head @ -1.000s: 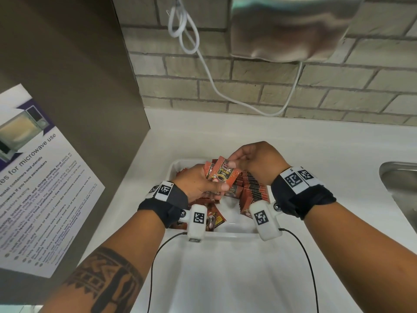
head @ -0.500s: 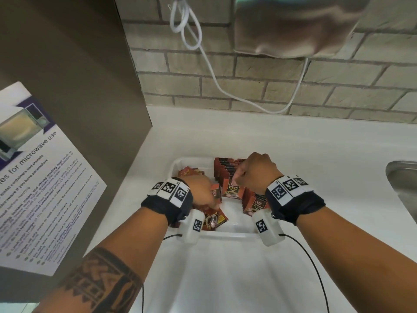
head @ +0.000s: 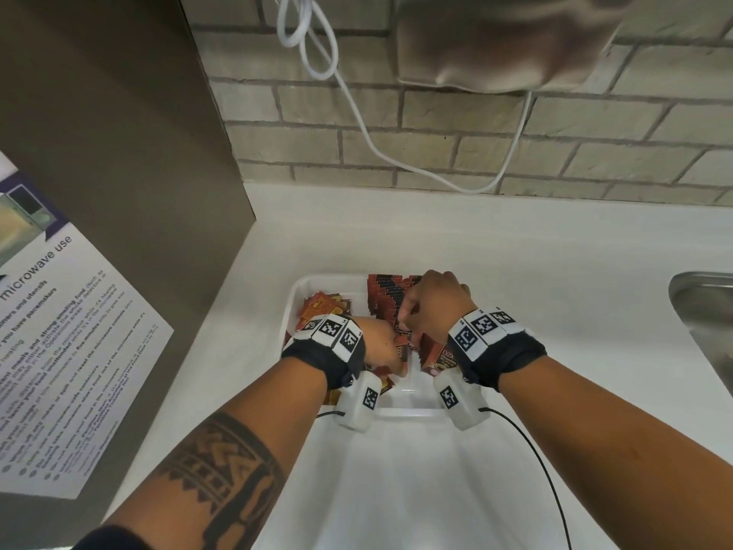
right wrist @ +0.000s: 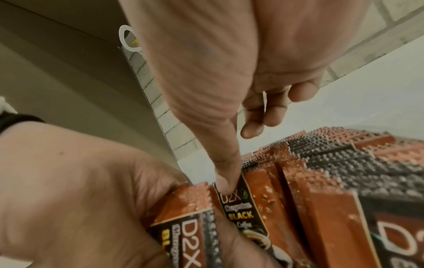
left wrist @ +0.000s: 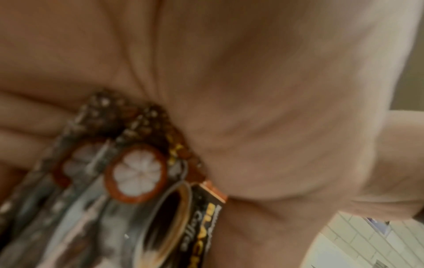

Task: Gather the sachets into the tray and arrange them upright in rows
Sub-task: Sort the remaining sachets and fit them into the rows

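Both hands are down in the white tray (head: 305,285) on the table (head: 515,248) now, not raised above it like a second ago when a single sachet was held up between them. The left hand (head: 378,345) has its fingers curled around a small bunch of sachets (left wrist: 137,181), seemingly acting as a bookend and feeder so they don't flop. The right hand (head: 436,301) is curled, thumb (right wrist: 226,174) pressing the top edge of one sachet (right wrist: 241,204) against the upright row (head: 390,295), probably to seat it standing with the rest. That row fills the far right of the tray; a loose pile (head: 321,307) lies flat on the far left, so there's plenty left to stand up. The view has also dipped a bit closer compared with the earlier shot.
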`<state>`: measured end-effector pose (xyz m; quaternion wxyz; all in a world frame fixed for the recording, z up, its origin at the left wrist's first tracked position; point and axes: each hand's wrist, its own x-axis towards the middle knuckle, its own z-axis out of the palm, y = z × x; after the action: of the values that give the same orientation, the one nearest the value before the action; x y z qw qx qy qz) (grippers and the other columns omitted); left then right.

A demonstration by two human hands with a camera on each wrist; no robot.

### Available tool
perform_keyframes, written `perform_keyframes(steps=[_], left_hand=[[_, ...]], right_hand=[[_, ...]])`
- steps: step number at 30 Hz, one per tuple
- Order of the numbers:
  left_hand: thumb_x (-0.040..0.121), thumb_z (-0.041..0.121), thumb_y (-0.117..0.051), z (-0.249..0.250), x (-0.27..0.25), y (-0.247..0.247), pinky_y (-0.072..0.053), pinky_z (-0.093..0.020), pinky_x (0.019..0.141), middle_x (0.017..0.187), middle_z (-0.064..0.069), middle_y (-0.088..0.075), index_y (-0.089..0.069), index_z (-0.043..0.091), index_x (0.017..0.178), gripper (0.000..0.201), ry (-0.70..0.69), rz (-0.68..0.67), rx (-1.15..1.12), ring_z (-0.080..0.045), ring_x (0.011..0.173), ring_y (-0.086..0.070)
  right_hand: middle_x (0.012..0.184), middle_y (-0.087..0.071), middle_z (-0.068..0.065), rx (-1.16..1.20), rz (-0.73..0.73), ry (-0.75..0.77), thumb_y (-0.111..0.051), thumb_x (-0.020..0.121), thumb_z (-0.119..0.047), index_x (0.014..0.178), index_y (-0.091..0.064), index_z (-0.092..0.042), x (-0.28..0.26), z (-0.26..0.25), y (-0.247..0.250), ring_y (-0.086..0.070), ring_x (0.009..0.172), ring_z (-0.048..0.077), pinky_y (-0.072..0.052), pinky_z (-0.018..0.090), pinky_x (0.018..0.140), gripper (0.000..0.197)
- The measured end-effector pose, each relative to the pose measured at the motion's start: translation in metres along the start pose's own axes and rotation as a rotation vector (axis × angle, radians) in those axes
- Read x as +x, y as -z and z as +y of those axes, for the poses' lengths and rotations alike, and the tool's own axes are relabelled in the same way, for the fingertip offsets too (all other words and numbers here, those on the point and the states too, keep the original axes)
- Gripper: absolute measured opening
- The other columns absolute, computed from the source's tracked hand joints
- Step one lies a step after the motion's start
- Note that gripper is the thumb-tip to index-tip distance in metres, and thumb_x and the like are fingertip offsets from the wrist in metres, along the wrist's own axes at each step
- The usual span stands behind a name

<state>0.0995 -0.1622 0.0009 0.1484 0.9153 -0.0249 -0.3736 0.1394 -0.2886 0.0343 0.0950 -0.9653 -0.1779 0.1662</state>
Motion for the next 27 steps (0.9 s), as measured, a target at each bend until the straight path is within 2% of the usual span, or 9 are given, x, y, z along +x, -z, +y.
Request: perform_keyframes(steps=[3,5,10,12,18,21,25,27], left_hand=[[0.088,0.047,-0.068,0.0014,0.0002,0.0005,-0.046,-0.029,0.068,0.078,0.002,-0.063,-0.069,0.017,0.092,0.030,0.003,0.005,0.019,-0.017,0.077,-0.059],[0.088,0.046,-0.068,0.0013,0.0011,0.0004,-0.044,-0.027,0.066,0.076,0.003,-0.062,-0.066,0.019,0.086,0.027,0.004,0.012,0.019,-0.016,0.075,-0.058],[0.087,0.046,-0.069,-0.0005,0.0016,0.0004,-0.050,-0.031,0.076,0.081,0.000,-0.065,-0.069,0.016,0.092,0.031,0.003,0.024,-0.006,-0.019,0.081,-0.062],[0.087,0.046,-0.069,-0.0005,0.0012,0.0003,-0.051,-0.031,0.076,0.083,0.000,-0.067,-0.071,0.014,0.092,0.032,0.006,0.025,-0.025,-0.019,0.080,-0.062],[0.089,0.046,-0.068,0.0038,-0.0041,-0.0004,-0.047,-0.028,0.070,0.089,-0.002,-0.065,-0.068,0.012,0.103,0.036,0.011,0.047,-0.019,-0.019,0.084,-0.061],[0.090,0.045,-0.068,0.0053,-0.0065,-0.0003,-0.048,-0.028,0.072,0.094,-0.003,-0.066,-0.068,0.011,0.110,0.040,0.008,0.048,-0.013,-0.019,0.086,-0.061],[0.089,0.046,-0.068,0.0047,-0.0072,-0.0016,-0.051,-0.032,0.080,0.103,-0.008,-0.071,-0.069,0.010,0.111,0.042,0.013,0.056,-0.030,-0.024,0.096,-0.067],[0.089,0.045,-0.068,0.0050,-0.0072,-0.0024,-0.049,-0.032,0.075,0.097,-0.007,-0.070,-0.069,0.009,0.107,0.040,0.012,0.057,-0.028,-0.022,0.089,-0.065]], right_hand=[[0.097,-0.065,-0.007,0.023,0.014,0.022,-0.072,0.081,-0.027,0.066,-0.067,-0.035,-0.0008,0.0019,-0.0011,-0.053,0.109,0.019,-0.043,0.038,0.098,0.018],[0.093,-0.065,-0.009,0.031,0.023,0.024,-0.073,0.081,-0.028,0.062,-0.065,-0.036,-0.0004,0.0015,-0.0026,-0.056,0.105,0.018,-0.044,0.037,0.096,0.022],[0.089,-0.066,-0.013,0.056,0.036,0.042,-0.072,0.080,-0.025,0.061,-0.065,-0.037,0.0000,0.0020,-0.0060,-0.060,0.098,0.015,-0.046,0.036,0.094,0.024],[0.086,-0.065,-0.013,0.064,0.041,0.052,-0.072,0.080,-0.025,0.060,-0.065,-0.037,0.0002,0.0031,-0.0076,-0.061,0.095,0.015,-0.048,0.036,0.091,0.024],[0.082,-0.064,-0.015,0.087,0.024,0.080,-0.074,0.080,-0.024,0.069,-0.069,-0.036,0.0002,0.0045,-0.0047,-0.063,0.093,0.012,-0.050,0.033,0.089,0.017],[0.083,-0.063,-0.015,0.086,0.001,0.074,-0.077,0.080,-0.026,0.071,-0.068,-0.037,-0.0004,0.0041,-0.0035,-0.063,0.095,0.012,-0.049,0.031,0.089,0.017],[0.090,-0.061,-0.014,0.129,0.008,0.060,-0.081,0.079,-0.028,0.085,-0.072,-0.034,-0.0036,0.0061,-0.0035,-0.060,0.099,0.013,-0.048,0.032,0.094,0.012],[0.085,-0.056,-0.016,0.152,0.017,0.051,-0.081,0.079,-0.027,0.087,-0.072,-0.033,-0.0047,0.0086,-0.0032,-0.060,0.096,0.012,-0.047,0.031,0.092,0.014]])
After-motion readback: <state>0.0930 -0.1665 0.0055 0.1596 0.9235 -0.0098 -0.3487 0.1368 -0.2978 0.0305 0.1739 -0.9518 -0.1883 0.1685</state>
